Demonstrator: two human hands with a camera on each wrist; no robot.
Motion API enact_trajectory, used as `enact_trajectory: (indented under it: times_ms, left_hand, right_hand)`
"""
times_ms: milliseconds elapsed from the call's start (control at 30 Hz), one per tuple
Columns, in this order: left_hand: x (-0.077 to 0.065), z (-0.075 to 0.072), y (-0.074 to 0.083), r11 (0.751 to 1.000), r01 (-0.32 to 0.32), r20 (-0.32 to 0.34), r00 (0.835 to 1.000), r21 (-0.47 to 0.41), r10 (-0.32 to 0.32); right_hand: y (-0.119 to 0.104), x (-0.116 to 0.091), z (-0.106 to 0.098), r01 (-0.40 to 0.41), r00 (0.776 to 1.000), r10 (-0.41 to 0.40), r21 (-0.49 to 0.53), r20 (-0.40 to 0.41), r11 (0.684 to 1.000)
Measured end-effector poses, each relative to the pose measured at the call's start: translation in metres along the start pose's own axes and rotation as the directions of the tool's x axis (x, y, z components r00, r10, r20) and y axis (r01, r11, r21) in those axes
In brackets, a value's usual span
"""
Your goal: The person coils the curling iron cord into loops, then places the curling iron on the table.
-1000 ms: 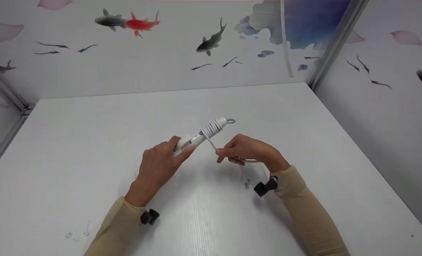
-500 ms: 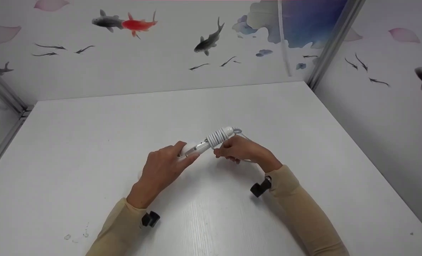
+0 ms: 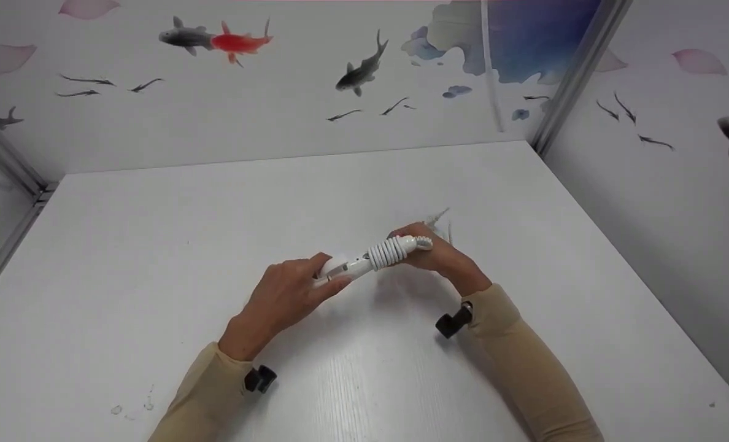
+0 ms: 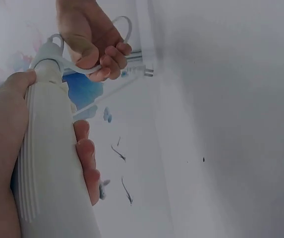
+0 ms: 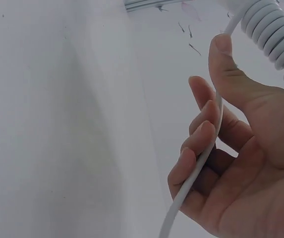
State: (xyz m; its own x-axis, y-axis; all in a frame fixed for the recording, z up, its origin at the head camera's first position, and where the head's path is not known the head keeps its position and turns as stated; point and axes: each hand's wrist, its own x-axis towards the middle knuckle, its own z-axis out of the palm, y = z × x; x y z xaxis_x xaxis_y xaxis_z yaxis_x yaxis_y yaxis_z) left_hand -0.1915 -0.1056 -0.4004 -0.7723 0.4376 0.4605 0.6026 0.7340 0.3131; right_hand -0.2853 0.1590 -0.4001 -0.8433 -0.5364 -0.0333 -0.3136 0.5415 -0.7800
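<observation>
A long white corded appliance (image 3: 359, 265) is in my left hand (image 3: 285, 291), which grips its thick, ribbed body (image 4: 52, 144). Its exact kind is unclear. Several turns of white cord (image 3: 388, 252) wrap its slimmer end, beside a short ribbed cord sleeve (image 3: 424, 243). My right hand (image 3: 429, 252) is behind that wound end and partly hidden by it. In the right wrist view, the loose cord (image 5: 196, 173) runs from the coil (image 5: 270, 29) past the thumb and through my curled fingers. A plug (image 4: 148, 71) dangles beyond the right hand in the left wrist view.
Below both hands lies a white table (image 3: 156, 258). A back wall (image 3: 278, 116) painted with fish stands at its far edge, with a similar panel (image 3: 665, 184) on the right. Each wrist carries a small black camera, one on the left (image 3: 260, 379) and one on the right (image 3: 454, 320).
The right hand has carried the cord from the near side of the appliance round to behind it. The appliance's wound end has shifted right and nearer. The left hand keeps its grip.
</observation>
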Motion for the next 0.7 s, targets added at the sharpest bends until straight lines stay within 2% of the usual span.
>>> enact_trajectory:
  times_ms: [67, 133, 300, 400, 533, 700]
  left_hand:
    - [0.0001, -0.0012, 0.0004, 1.000, 0.010, 0.021, 1.000, -0.024, -0.009]
    - [0.0003, -0.0020, 0.0008, 0.999, 0.020, 0.045, 0.999, -0.045, -0.018]
    - [0.0004, -0.0016, 0.0009, 0.998, 0.021, 0.102, 0.995, -0.058, -0.015]
    - [0.0001, -0.0005, 0.0005, 0.998, 0.019, 0.122, 0.992, -0.057, -0.012]
    - [-0.0005, 0.0006, 0.0002, 0.999, 0.003, 0.145, 0.989, -0.046, 0.003]
    - [-0.0010, 0.0004, 0.0008, 0.999, -0.006, 0.190, 0.982, -0.042, 0.014]
  right_hand:
    - [0.0008, -0.0003, -0.0009, 0.041, 0.999, -0.041, 0.012, -0.003, 0.999]
    - [0.0003, -0.0003, -0.0011, 0.033, 0.999, -0.033, 0.041, -0.005, 0.999]
    - [-0.0006, 0.0005, -0.0002, -0.065, 0.997, 0.070, 0.156, -0.023, 0.986]
    - [-0.0003, 0.0010, -0.0005, -0.091, 0.994, 0.101, 0.179, -0.048, 0.980]
    - [0.0003, 0.0013, -0.0018, -0.084, 0.990, 0.097, 0.125, -0.103, 0.989]
    - [0.0020, 0.0015, -0.0016, -0.045, 0.987, 0.047, 0.017, -0.151, 0.999]
